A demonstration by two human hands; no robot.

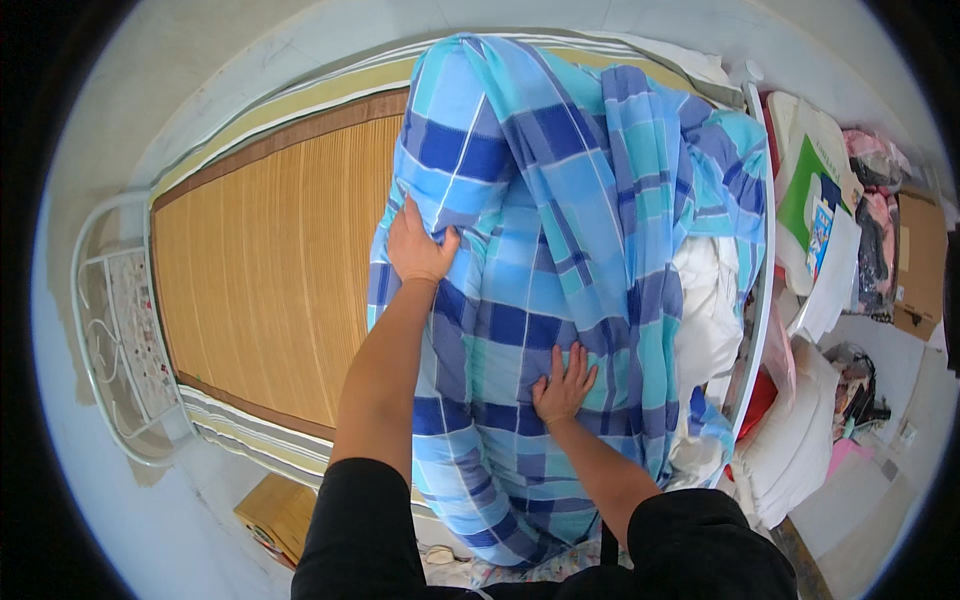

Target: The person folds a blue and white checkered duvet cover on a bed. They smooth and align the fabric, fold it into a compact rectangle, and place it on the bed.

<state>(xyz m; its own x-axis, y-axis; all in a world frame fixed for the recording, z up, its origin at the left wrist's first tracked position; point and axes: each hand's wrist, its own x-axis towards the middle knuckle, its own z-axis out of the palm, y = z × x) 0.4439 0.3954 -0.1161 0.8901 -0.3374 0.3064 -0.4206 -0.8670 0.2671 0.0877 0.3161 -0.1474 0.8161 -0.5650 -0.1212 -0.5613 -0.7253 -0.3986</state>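
A thick blue-and-turquoise plaid quilt [517,315] lies folded and bunched across the bed before me. My left hand [418,244] is on its left fold, thumb spread from the fingers. The cloth puckers there, but whether it is pinched or only pressed I cannot tell. Lower and to the right, my right hand [564,384] rests palm down on the quilt's middle, with its fingers apart and nothing held. Beyond the right-hand folds, white bedding [705,307] shows partly from under the plaid cloth.
A bamboo sleeping mat [270,262] with a brown border covers the bed's left part, over a striped sheet [300,97]. White metal bed ends stand left [79,300] and right [761,300]. Bags, a white pillow [787,442] and a cardboard box [919,255] lie beyond the right end.
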